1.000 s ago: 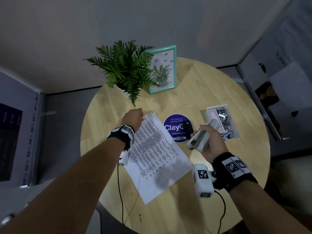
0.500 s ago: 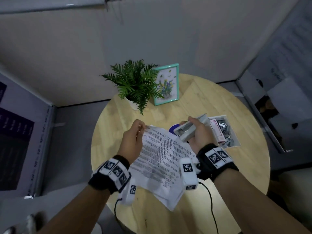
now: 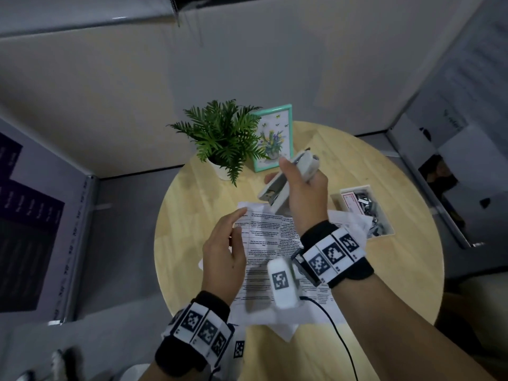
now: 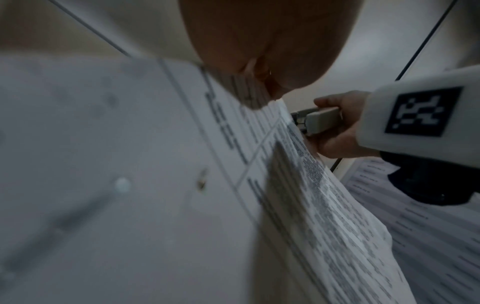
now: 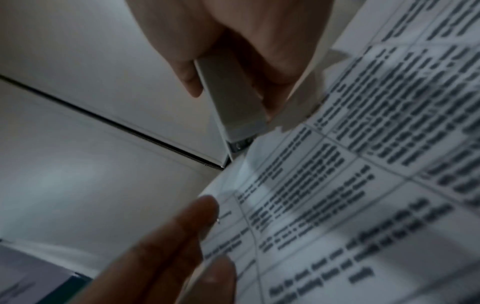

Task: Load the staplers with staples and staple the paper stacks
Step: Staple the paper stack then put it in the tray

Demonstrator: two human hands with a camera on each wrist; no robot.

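Note:
My left hand (image 3: pixel 229 237) holds up a printed paper stack (image 3: pixel 264 243) by its left edge, above the round wooden table (image 3: pixel 398 270). Its fingers (image 5: pixel 197 216) lie along the sheet's margin near the top corner. My right hand (image 3: pixel 302 196) grips a light grey stapler (image 3: pixel 275 188), nose down-left, just over the stack's top edge. In the left wrist view the stapler (image 4: pixel 322 119) has its metal mouth against the paper (image 4: pixel 311 195). The right wrist view shows the stapler (image 5: pixel 233 98) meeting the paper's (image 5: pixel 337 185) edge. Whether the paper is inside the mouth I cannot tell.
An open box of staples (image 3: pixel 362 213) sits on the table's right side. More printed sheets (image 3: pixel 350 224) lie beside it. A potted fern (image 3: pixel 225 141) and a teal picture frame (image 3: pixel 275 138) stand at the back. A black cable (image 3: pixel 338 334) hangs from my right wrist.
My left hand lifted the paper stack off the table. My right hand carried the stapler up and left to the stack's top edge. The head view tilted upward.

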